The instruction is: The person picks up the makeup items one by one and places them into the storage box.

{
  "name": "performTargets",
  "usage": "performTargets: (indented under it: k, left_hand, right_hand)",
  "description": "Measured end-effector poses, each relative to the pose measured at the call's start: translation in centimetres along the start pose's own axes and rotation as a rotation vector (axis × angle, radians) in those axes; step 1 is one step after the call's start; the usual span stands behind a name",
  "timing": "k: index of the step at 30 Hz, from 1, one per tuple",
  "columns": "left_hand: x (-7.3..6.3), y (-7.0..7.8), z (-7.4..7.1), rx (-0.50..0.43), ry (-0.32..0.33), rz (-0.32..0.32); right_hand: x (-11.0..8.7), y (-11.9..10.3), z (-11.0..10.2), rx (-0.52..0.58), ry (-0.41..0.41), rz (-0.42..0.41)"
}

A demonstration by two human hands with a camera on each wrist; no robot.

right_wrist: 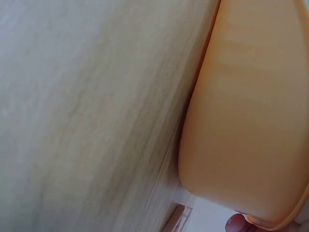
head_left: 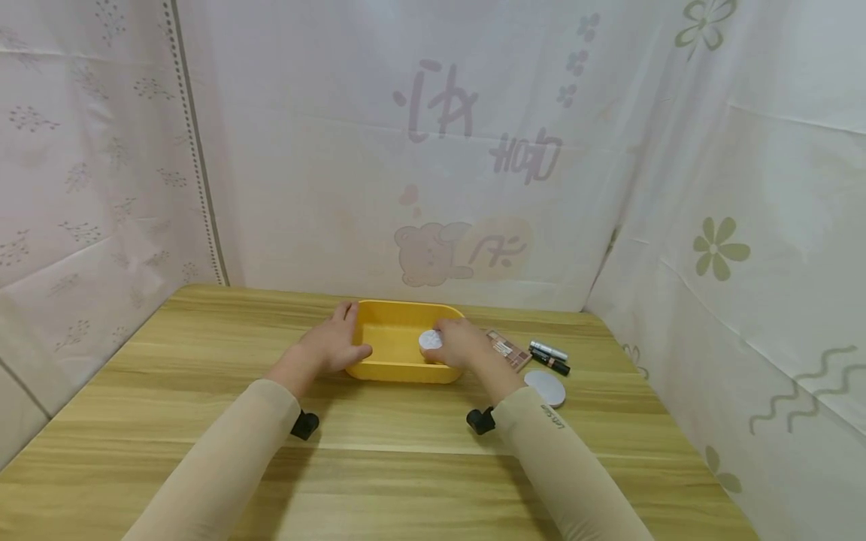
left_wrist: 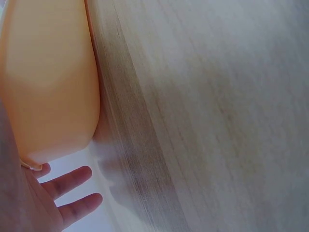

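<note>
Head view has a yellow bin (head_left: 406, 373) on the wood-grain table (head_left: 386, 466), with a hand at either end; the left hand (head_left: 329, 346) lies at the bin's left end, loosely spread, its thumb reaching over the rim and its fingers along the outside toward the far corner; in the left wrist view those fingers are nearly straight and apart, beyond the bin's outer wall, and only part of the hand is seen; the right hand (head_left: 462, 343) comes over the right end, thumb and fingers bent about the edge of a white disc (head_left: 429, 340), which it pinches inside the bin's outline; whether the disc touches the bin's floor I cannot tell; right wrist view gives mostly the outer wall, with a fingertip just under the rim at the lower edge, so the grip itself is hidden there; to the right of the bin lies a make-up palette (head_left: 510, 351), partly behind the right hand; just beside it are a silver tube (head_left: 549, 350) and a dark tube (head_left: 551, 362), lying close together; nearer the person is a pale round item (head_left: 545, 387), flat on the table by the right sleeve (head_left: 561, 458); a printed curtain (head_left: 325, 188) hangs behind the table, with a bear and lettering on it.
</note>
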State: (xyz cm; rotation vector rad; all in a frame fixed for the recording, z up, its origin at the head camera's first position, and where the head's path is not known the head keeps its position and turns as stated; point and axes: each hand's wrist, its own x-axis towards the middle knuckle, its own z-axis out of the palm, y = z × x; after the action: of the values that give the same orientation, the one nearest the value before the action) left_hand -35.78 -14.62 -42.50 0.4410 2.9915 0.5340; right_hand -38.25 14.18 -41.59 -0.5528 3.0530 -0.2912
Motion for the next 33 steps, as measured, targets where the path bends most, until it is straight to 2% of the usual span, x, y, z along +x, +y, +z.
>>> performTargets:
  k: [33]
  left_hand:
    - [-0.08, -0.01, -0.06, -0.001, -0.001, 0.005]
  right_hand:
    - [-0.07, 0.03, 0.26, 0.014, 0.029, 0.01]
